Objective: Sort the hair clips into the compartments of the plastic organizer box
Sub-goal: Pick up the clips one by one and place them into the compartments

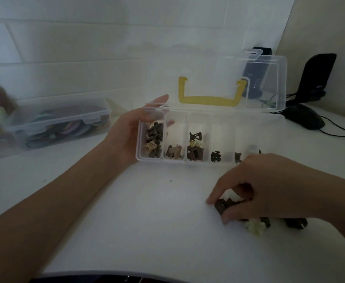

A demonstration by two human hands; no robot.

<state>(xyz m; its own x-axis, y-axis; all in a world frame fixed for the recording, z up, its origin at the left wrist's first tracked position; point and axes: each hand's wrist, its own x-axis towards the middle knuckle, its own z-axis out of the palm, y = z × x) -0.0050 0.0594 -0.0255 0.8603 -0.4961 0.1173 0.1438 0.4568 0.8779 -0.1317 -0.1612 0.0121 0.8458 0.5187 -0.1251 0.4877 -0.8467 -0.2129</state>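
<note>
A clear plastic organizer box (pixel 224 161) with a yellow handle (pixel 208 99) stands open on the white table, its lid tilted back. Its row of compartments holds small dark, brown and beige hair clips (pixel 154 139). My left hand (pixel 129 129) grips the box's left end, thumb over the back rim. My right hand (pixel 255 186) rests on the table in front of the box's right end, its fingers closed around a dark brown clip (pixel 221 206). Under that hand lie a pale cream clip (pixel 254 226) and another dark clip (pixel 295 222).
A second clear box (pixel 59 121) with coloured round items stands at the left by the wall. A black mouse (pixel 304 119) with its cable and a black stand (pixel 316 78) sit at the back right. The table's front edge runs along the bottom.
</note>
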